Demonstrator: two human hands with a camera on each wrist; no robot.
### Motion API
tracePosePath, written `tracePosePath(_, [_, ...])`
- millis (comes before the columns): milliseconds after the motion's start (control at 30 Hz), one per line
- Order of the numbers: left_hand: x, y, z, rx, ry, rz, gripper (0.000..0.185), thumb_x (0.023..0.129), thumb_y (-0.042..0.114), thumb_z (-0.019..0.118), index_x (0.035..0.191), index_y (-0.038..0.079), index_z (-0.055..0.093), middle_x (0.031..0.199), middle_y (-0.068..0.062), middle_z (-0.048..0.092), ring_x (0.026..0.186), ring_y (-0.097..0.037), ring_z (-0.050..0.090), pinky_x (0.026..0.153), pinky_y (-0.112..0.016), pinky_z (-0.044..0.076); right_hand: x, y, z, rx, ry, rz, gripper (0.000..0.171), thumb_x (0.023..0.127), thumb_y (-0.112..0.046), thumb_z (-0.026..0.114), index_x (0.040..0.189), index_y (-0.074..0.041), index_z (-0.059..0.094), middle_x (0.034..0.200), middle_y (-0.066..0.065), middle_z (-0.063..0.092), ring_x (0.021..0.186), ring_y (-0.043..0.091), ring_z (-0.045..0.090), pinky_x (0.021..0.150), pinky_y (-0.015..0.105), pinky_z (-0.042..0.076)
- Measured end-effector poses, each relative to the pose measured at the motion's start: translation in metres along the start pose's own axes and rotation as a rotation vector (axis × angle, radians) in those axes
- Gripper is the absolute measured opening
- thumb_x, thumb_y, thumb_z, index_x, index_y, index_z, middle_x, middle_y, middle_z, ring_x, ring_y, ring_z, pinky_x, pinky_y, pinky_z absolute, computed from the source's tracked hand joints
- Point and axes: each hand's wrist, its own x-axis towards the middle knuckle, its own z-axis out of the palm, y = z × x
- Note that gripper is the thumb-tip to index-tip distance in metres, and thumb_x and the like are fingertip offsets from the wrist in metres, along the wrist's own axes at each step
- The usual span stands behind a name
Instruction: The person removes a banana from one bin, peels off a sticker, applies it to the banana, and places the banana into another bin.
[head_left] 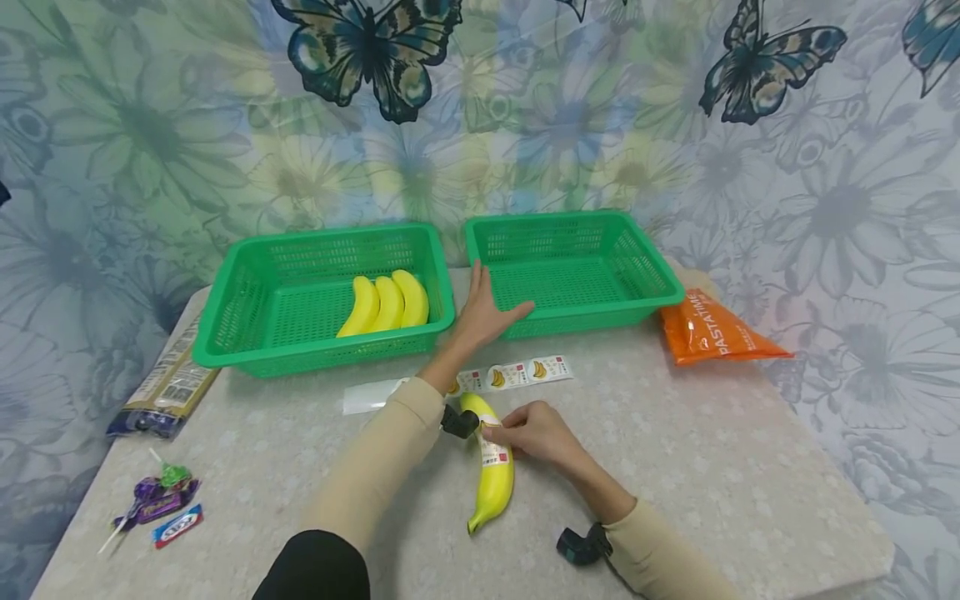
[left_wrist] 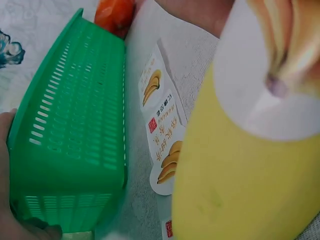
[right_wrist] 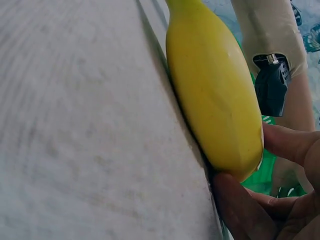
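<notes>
Pinching a banana on the table with the right hand, a person holds the left hand spread at one basket; only the head view shows three bananas inside another.

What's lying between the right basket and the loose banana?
A strip of stickers lies on the table between that basket and the banana, seen in the head view.

Head cam: bright, soft, even light, decently crisp; wide-lens stretch toward edges, faint shadow on table beside left sleeve, lower center, shiny glints on orange bag. Left wrist: kinda hazy, banana super close so label goes mushy, upper right. Right wrist: noticeably dimmer, table smeary at left, dark shadow along banana's left side.
</notes>
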Motion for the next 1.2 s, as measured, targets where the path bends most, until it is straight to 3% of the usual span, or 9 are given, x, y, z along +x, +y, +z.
tracePosePath(167, [0.002,0.000,0.002,-0.049,-0.002,0.002,0.116,0.083,0.062,0.065,0.156,0.009,-0.007,0.164,0.002,-0.018,0.152,-0.034,0.012,0.116,-0.057,0.030,-0.001,-0.001,-0.004,0.014,-0.002,0.009,0.040,0.075,-0.040,0.082,0.091,-0.005,0.077,0.081,0.004,0.073,0.064,0.015,0.064,0.057,0.026,0.052])
tracePosePath(333, [0.003,-0.003,0.000,-0.115,0.020,0.005,0.116,0.082,0.057,0.069,0.156,0.008,-0.007,0.164,0.002,-0.018,0.153,-0.030,0.007,0.119,-0.054,0.027,-0.001,-0.007,-0.026,0.040,-0.060,0.009,0.036,0.072,-0.031,0.086,0.091,-0.003,0.077,0.078,0.005,0.073,0.062,0.013,0.066,0.060,0.029,0.057])
tracePosePath(467, [0.002,-0.004,0.002,-0.139,0.030,-0.001,0.117,0.082,0.053,0.071,0.156,0.009,-0.007,0.164,0.002,-0.018,0.153,-0.029,0.005,0.120,-0.052,0.026,-0.003,-0.021,-0.066,0.018,-0.111,-0.026,0.042,0.073,-0.028,0.086,0.099,0.002,0.074,0.084,0.009,0.074,0.067,0.013,0.068,0.065,0.032,0.060])
tracePosePath(667, [0.000,-0.003,0.004,-0.120,0.042,-0.012,0.120,0.080,0.054,0.073,0.156,0.006,-0.006,0.164,0.002,-0.018,0.152,-0.033,0.012,0.118,-0.050,0.028,0.003,-0.065,-0.146,-0.095,-0.126,-0.054,0.059,0.079,-0.034,0.081,0.119,0.006,0.064,0.109,0.020,0.070,0.083,0.018,0.071,0.077,0.035,0.061])
tracePosePath(900, [0.000,-0.004,0.005,-0.113,0.041,-0.008,0.120,0.080,0.055,0.073,0.156,0.006,-0.006,0.165,0.000,-0.017,0.151,-0.033,0.013,0.117,-0.050,0.032,0.058,-0.108,-0.240,-0.232,-0.081,-0.102,0.060,0.084,-0.036,0.077,0.126,0.003,0.061,0.123,0.020,0.064,0.092,0.019,0.068,0.084,0.036,0.060])
tracePosePath(1067, [0.000,-0.005,0.005,-0.123,0.042,-0.003,0.119,0.081,0.054,0.073,0.156,0.008,-0.006,0.165,0.000,-0.016,0.151,-0.033,0.012,0.117,-0.050,0.030,0.109,-0.121,-0.287,-0.324,-0.064,-0.085,0.065,0.087,-0.040,0.072,0.131,0.006,0.057,0.140,0.024,0.051,0.097,0.017,0.066,0.091,0.038,0.057])
tracePosePath(1200, [-0.001,-0.006,0.003,-0.118,0.041,0.007,0.119,0.081,0.055,0.072,0.156,0.006,-0.006,0.165,-0.002,-0.016,0.151,-0.034,0.013,0.117,-0.050,0.031,0.149,-0.111,-0.304,-0.340,-0.065,-0.033,0.065,0.084,-0.040,0.075,0.128,0.006,0.060,0.123,0.017,0.065,0.089,0.018,0.071,0.096,0.046,0.054])
